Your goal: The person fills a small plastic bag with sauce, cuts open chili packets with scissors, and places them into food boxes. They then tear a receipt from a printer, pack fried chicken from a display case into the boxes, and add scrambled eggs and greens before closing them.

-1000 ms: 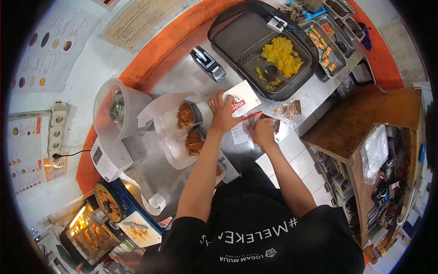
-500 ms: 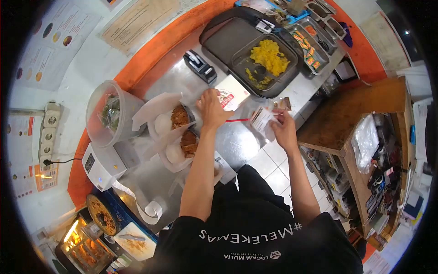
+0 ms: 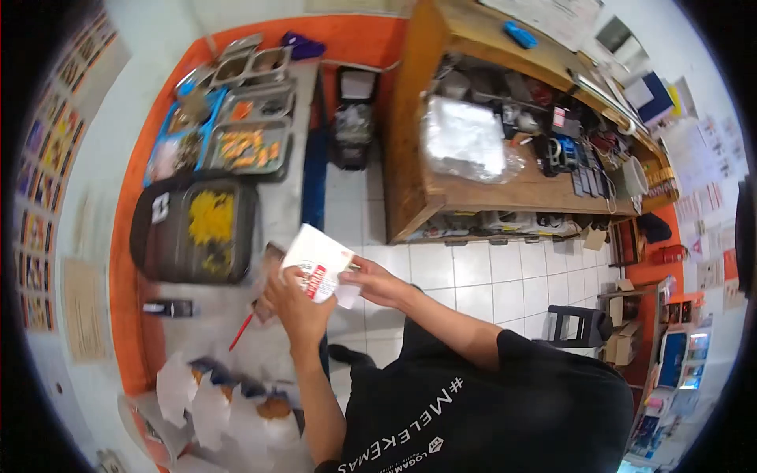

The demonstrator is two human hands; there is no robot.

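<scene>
My left hand is closed on a flat white box with red print, held tilted over the counter's front edge. At the box's right side my right hand is closed, with thumb and fingers pinching a white printed slip of paper. The slip is partly behind the box. Below and left of my left hand, a thin red stick-like thing lies on the metal counter. A small black device sits farther left.
A dark open pan with yellow food stands on the counter, beyond it a metal tray of orange-and-green pieces. Paper-lined food packs are at the near left. A wooden shelf stands across the tiled floor.
My view has swung right, toward the shelf and floor. The white box has come off the counter in my left hand, and my right hand with the slip is now beside it.
</scene>
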